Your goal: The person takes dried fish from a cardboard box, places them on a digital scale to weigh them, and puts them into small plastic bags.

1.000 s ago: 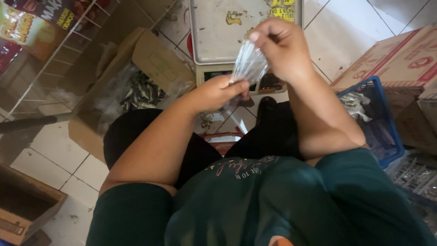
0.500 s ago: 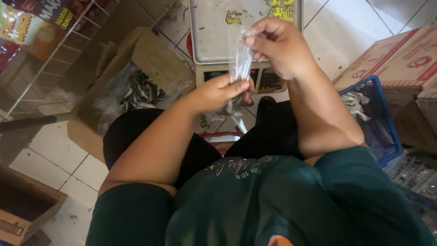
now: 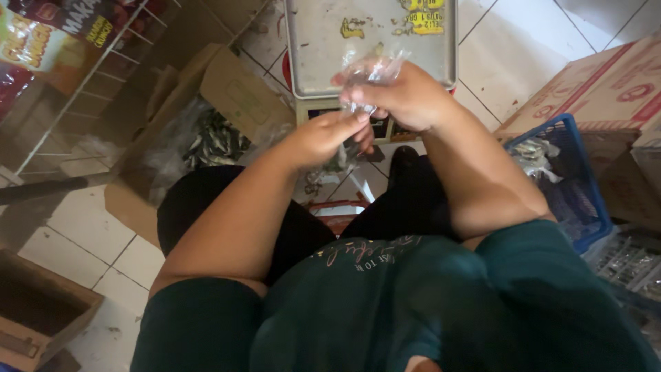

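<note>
While the person sat over a tiled floor (image 3: 82,227), the head view showed both hands raised in front of the knees. The right hand (image 3: 406,96) was closed around the upper part of a small clear plastic bag (image 3: 368,72), crumpled top sticking out above the fingers. The left hand (image 3: 323,134) pinched the bag's lower end, fingertips just under the right hand, touching it. The bag hung between the two hands, above the lap and in front of a metal weighing tray (image 3: 323,48) on a scale; contents too blurred to tell. Left of the knees, an open cardboard box (image 3: 227,89) lined with plastic held small dried fish (image 3: 213,141). On the right stood a blue plastic crate (image 3: 578,186) with filled bags inside, next to a printed carton (image 3: 599,89). A wire rack (image 3: 89,76) with snack packs was at the upper left.
</note>
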